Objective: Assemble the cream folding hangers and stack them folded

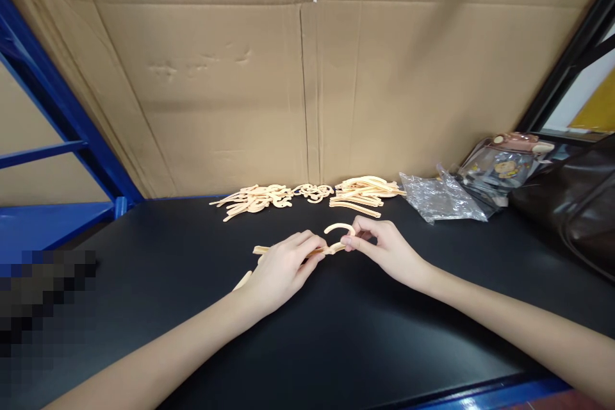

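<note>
The work looks only partly done: over the desk (336, 339), the left hand (291, 262) grips a pale strip (261, 250) from above, and the right hand (377, 240) pinches a curved piece (339, 227) between thumb and fingers, with pale ends meeting or nearly meeting in the gap between the two hands. Whether they are joined there cannot be told. Much appears to be left, since three groups of similar parts lie along the far edge: a left pile (257, 196) of mixed long and curved parts, a small middle pile (314, 191) of curled ones, and a right pile (368, 191) of longer strips. No plainly finished item can be picked out, though the tangled left pile might include joined parts. The left hand covers most of its strip, and another pale piece (243, 280) pokes out beside that wrist, its shape and any link to the strip hidden. The right fingertips mask where the curve continues. At right, a clear plastic bag (442, 195) is too glossy to read, the dark bag (571, 198) is cut off by the frame, and a pixelated patch (43, 295) blots out the left side.
</note>
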{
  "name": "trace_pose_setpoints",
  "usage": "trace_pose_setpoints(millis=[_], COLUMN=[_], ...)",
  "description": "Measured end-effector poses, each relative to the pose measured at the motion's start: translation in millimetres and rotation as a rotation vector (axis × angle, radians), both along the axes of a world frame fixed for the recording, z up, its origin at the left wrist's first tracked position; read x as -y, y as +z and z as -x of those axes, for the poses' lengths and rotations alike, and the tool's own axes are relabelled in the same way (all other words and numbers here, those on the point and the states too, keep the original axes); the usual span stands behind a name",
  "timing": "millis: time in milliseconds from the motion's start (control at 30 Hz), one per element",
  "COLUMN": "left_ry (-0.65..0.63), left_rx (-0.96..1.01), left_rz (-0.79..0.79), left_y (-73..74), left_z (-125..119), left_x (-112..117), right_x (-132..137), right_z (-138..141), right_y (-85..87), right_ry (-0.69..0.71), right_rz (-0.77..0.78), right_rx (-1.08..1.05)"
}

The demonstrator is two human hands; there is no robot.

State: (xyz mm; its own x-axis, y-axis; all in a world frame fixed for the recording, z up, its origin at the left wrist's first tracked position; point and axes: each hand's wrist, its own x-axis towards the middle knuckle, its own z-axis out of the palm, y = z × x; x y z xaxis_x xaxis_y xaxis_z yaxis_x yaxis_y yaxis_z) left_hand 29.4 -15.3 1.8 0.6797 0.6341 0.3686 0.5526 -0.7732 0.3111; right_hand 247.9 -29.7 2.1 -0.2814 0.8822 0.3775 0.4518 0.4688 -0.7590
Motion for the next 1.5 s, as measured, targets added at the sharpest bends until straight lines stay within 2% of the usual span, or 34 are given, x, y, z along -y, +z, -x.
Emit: trace_pose_setpoints(millis=[200, 367, 500, 633, 700, 767, 867, 967, 1067, 1267, 1500], left_ry=[0.035, 0.063, 0.092, 0.149, 0.165, 0.17, 0.173, 0.174, 0.169, 0.169, 0.174], left_rx=[0.002, 0.003, 0.044, 0.059, 0.056, 0.061, 0.066, 0.065, 0.066, 0.057, 0.066], left_rz=[0.02, -0.042, -0.107, -0.093, -0.076, -0.072, -0.072, -0.071, -0.07, -0.054, -0.048], left_y=[-1.0, -3.8, -8.2, -10.2, -9.6, -8.8, -8.4, -9.0, -9.5, -8.5, -7.8], left_z=[-0.7, -0.4, 1.7, 3.9, 4.5, 4.9, 5.2, 5.3, 5.1, 4.2, 4.3], left_x=[-0.4, -1.8, -4.9, -5.8, -4.9, -3.9, -3.0, -3.0, -3.4, -3.8, -3.4], right_x=[-2.9, -6.5, -11.6, -19.4, -22.1, -23.1, -22.3, -21.1, -19.9, -13.6, -5.7], right_z=[-2.1, -2.4, -7.3, -18.7, -23.0, -24.5, -22.8, -20.6, -19.5, -15.1, -8.3], right_y=[-1.7, -6.3, -8.0, -3.3, -0.8, -0.1, -2.4, -4.9, -5.0, -2.1, 0.8], right_ry=[0.0, 0.032, -0.09, -0.208, -0.232, -0.213, -0.064, 0.062, 0.064, 0.096, 0.094], right_rz=[0.015, 0.022, -0.08, -0.173, -0.192, -0.21, -0.219, -0.184, -0.135, 0.121, 0.159], right_rx=[0.026, -0.013, -0.165, -0.227, -0.088, 0.155, 0.455, 0.534, 0.456, 0.145, 0.052])
